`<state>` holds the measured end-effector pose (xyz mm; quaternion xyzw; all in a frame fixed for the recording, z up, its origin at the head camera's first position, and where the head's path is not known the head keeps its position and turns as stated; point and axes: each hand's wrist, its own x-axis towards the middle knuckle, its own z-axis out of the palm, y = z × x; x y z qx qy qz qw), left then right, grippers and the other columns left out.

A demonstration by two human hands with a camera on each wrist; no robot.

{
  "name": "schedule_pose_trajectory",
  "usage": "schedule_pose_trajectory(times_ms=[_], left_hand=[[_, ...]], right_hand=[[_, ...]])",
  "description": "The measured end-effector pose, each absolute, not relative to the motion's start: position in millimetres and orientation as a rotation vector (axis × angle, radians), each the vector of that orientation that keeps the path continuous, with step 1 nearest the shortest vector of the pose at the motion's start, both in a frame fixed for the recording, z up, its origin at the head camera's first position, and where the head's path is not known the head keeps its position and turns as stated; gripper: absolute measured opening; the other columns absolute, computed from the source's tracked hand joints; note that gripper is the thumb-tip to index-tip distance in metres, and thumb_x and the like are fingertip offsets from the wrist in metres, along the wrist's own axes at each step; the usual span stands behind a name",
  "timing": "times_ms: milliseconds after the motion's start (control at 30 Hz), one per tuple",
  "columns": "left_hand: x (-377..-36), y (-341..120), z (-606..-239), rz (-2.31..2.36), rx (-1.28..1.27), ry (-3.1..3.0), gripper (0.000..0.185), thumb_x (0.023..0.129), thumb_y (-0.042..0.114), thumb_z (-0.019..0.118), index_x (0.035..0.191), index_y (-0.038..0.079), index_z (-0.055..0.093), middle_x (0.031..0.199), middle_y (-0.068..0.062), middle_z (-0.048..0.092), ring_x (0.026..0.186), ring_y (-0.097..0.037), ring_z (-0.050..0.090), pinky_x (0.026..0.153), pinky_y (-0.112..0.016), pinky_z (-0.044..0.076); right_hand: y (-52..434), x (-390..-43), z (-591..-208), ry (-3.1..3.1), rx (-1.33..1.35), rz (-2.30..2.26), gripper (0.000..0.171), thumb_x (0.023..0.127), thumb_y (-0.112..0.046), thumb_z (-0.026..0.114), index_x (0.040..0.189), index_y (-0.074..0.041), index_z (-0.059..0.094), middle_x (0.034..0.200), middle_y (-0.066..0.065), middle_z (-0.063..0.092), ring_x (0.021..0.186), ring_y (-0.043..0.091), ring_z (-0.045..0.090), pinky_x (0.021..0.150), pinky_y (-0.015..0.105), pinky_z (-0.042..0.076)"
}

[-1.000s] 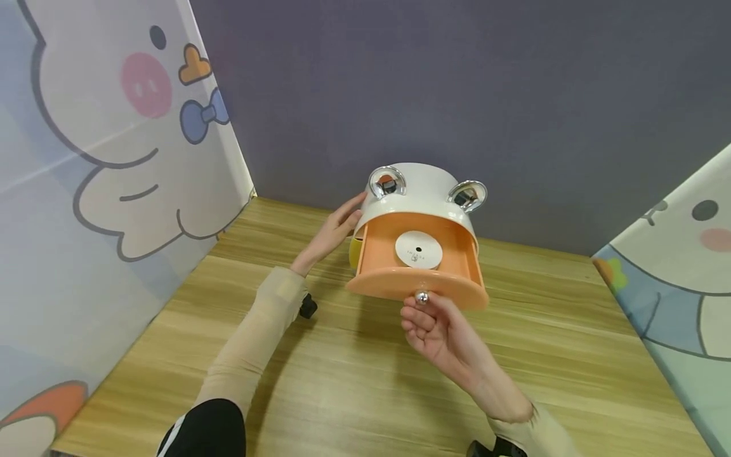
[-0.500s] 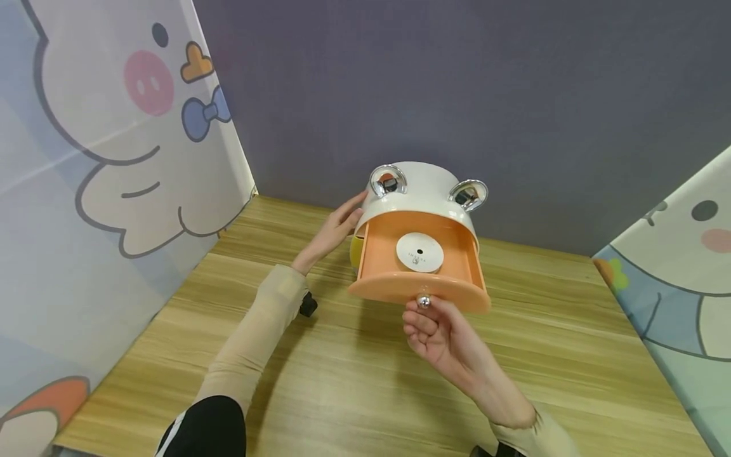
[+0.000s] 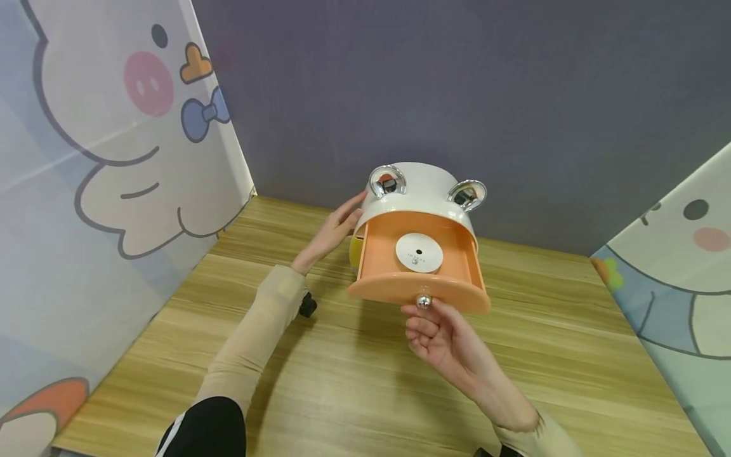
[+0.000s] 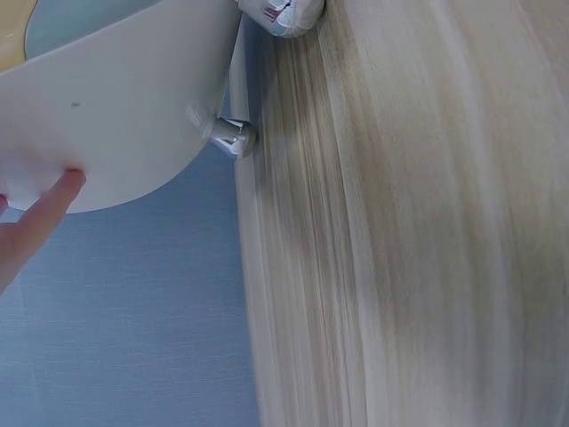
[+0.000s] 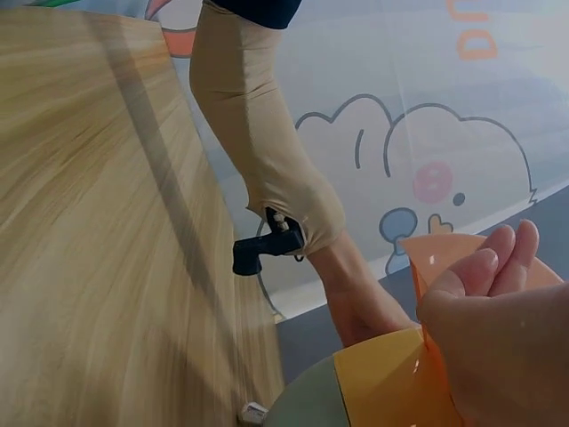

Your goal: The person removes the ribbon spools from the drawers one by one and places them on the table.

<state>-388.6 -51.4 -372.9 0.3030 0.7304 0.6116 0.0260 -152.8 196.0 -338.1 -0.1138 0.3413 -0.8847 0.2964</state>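
Wooden table [image 3: 354,381]: drawer knob [image 3: 423,301] just above right hand [image 3: 442,336] fingertips.

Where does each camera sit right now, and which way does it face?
Head: looks forward and down at the orange drawer, pulled out of the white box; both forearms, left hand and right hand show.
Left wrist: along the wooden table; one fingertip on the white box.
Right wrist: across the table; right fingers, left forearm.
Shared: the drawer, in head and right wrist views.
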Motion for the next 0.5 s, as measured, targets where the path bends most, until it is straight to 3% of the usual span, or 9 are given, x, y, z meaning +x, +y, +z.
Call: schedule_pose_trajectory(times_ms=[267, 400, 500], left_hand=[[-387.6, -52.1, -373.5, 1.884, 0.945, 2.257, 0.054, 0.105, 0.046, 0.039, 0.157, 0.036, 0.027, 0.165, -0.002, 0.027, 0.136, -0.032, 0.050, 0.109, -0.047, 0.050], [-386.9, -52.0, -373.3, 1.893, 0.940, 2.254, 0.052, 0.106, 0.043, 0.039, 0.157, 0.035, 0.027, 0.164, -0.003, 0.029, 0.134, -0.030, 0.052, 0.108, -0.046, 0.051], [-386.8, -50.8, -372.9, 1.901, 0.939, 2.249, 0.051, 0.107, 0.040, 0.039, 0.157, 0.035, 0.027, 0.163, -0.005, 0.032, 0.132, -0.031, 0.053, 0.107, -0.046, 0.051]], right_hand=[[208.6, -135.4, -332.3, 1.053, -0.554, -2.158, 0.053, 0.110, -0.010, 0.013, 0.124, -0.006, 0.064, 0.114, 0.000, 0.073, 0.109, 0.011, 0.065, 0.102, 0.024, 0.051], [222.9, -129.7, -301.9, 1.356, -0.821, -2.044, 0.047, 0.106, 0.003, 0.015, 0.128, -0.001, 0.057, 0.115, 0.001, 0.070, 0.110, 0.014, 0.065, 0.104, 0.027, 0.050], [234.0, -132.8, -271.5, 1.791, -0.978, -1.954, 0.040, 0.104, 0.009, 0.023, 0.123, 0.001, 0.057, 0.109, 0.001, 0.071, 0.105, 0.015, 0.067, 0.098, 0.026, 0.054]])
